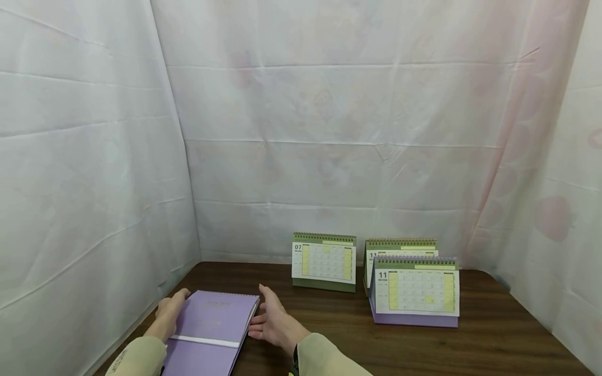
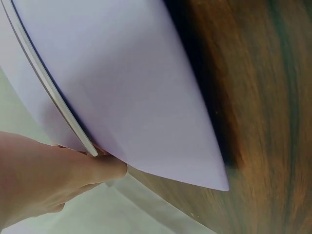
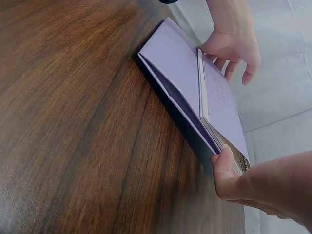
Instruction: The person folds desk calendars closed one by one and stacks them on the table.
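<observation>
A purple desk calendar (image 1: pixel 211 309) is folded flat low on the left of the head view, a white band across its cover and a spiral binding along its far edge. My left hand (image 1: pixel 169 313) grips its left edge. At the right edge is my right hand (image 1: pixel 276 322), fingers extended and palm facing the calendar. In the right wrist view, the thumb of the right hand (image 3: pixel 229 176) touches the page edges, where cover and pages stand slightly apart. The left wrist view shows the left hand (image 2: pixel 63 176) at the edge and a dark shadow beneath the purple cover (image 2: pixel 131 92).
Three calendars stand upright toward the back right: a green one (image 1: pixel 324 263) showing 07, another green one (image 1: pixel 400 245) partly hidden, and a purple one (image 1: pixel 416 292) in front showing 11. The dark wooden table (image 1: pixel 338 324) is bordered by pale curtains (image 1: pixel 291 172).
</observation>
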Motion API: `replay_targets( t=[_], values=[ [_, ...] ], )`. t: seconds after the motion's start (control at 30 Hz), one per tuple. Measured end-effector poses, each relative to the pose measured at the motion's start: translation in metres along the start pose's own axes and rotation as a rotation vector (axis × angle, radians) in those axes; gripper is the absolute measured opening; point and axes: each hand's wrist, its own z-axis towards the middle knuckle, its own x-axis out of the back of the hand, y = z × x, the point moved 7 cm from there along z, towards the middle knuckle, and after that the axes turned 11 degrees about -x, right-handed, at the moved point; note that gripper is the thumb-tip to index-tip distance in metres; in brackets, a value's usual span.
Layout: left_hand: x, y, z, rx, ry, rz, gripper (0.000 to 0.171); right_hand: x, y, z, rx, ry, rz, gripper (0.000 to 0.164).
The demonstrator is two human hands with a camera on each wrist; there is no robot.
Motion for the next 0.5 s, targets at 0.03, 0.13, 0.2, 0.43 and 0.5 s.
replay_targets(
  t=[0.03, 0.13, 0.2, 0.43, 0.5],
  values=[
    [0.0, -0.0005, -0.0003, 0.0, -0.002, 0.001, 0.075, -0.0001, 0.0008, 0.0002, -0.001, 0.0, -0.002, 0.098],
    [-0.0001, -0.0019, -0.0009, -0.002, -0.003, 0.005, 0.075, -0.0002, 0.0026, 0.0011, -0.004, 0.005, -0.011, 0.1],
    [-0.0002, -0.0022, -0.0008, -0.005, -0.001, 0.012, 0.076, -0.0003, 0.0034, 0.0011, -0.005, 0.006, -0.014, 0.102],
    [0.0004, -0.0014, -0.0005, -0.013, 0.01, 0.013, 0.075, -0.0026, 0.0037, 0.0014, -0.011, 0.007, -0.014, 0.104],
    [0.0007, -0.0012, -0.0007, -0.013, 0.011, 0.013, 0.074, -0.0029, 0.004, 0.0016, -0.011, 0.008, -0.013, 0.104]
  ],
)
